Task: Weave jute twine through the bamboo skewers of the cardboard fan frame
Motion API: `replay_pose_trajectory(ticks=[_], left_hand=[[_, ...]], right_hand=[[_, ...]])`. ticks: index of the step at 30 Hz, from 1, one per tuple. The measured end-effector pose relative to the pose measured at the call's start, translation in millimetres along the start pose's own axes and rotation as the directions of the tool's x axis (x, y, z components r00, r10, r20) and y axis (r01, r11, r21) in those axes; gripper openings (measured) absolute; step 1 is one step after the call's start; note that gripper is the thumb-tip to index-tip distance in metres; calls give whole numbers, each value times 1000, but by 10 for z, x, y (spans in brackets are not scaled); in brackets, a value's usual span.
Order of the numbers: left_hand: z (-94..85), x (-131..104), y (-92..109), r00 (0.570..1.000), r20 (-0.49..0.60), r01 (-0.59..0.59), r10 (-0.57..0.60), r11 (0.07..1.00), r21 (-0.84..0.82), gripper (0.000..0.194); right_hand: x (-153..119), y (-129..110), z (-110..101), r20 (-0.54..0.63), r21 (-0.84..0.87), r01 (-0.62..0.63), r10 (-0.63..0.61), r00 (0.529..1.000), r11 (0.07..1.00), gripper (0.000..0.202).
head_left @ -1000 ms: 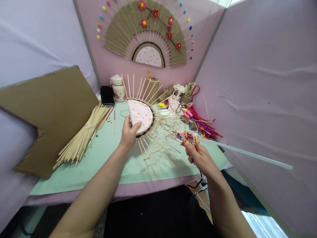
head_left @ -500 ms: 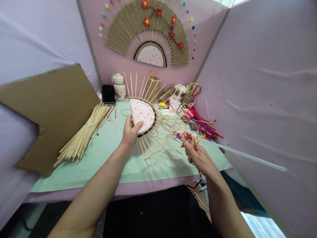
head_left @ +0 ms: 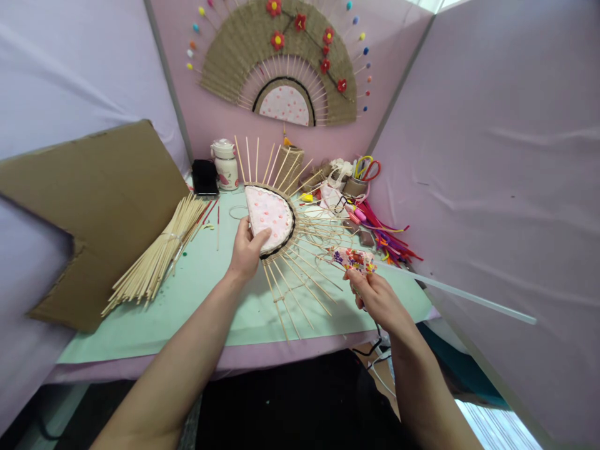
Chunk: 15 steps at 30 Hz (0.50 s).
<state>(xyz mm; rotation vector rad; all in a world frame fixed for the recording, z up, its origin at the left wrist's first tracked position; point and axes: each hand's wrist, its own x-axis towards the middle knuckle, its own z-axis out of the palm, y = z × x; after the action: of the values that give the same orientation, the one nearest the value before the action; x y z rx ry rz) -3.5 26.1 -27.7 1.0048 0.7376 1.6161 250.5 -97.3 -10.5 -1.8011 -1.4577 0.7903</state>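
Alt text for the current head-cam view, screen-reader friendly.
A person's left hand holds a half-round fan frame of radiating sticks, while the right hand grips a floral glue gun with a long translucent stick protruding behind. A stick bundle lies left on the green tabletop; a flower-decorated fan hangs on the pink wall beyond.

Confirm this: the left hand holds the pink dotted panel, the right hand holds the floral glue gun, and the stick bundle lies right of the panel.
No: the head view shows the stick bundle left of the pink dotted panel. The left hand does hold that panel, and the right hand the floral glue gun.
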Motion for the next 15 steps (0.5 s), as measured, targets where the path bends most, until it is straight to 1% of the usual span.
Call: replay_pose_trajectory(ticks=[8,11,15], left_hand=[[-5,3,-5,1000,7,-4,4,1000,8,43],[-1,3,-5,1000,2,-2,2,1000,8,43],[14,2,8,1000,-9,6,-6,1000,-7,44]], right_hand=[[-12,-51,-8,13,-7,-47,47,999,999,60],[-13,-71,-21,11,-20,-45,45,999,999,58],[-39,-123,4,-61,-50,-13,10,998,999,54]])
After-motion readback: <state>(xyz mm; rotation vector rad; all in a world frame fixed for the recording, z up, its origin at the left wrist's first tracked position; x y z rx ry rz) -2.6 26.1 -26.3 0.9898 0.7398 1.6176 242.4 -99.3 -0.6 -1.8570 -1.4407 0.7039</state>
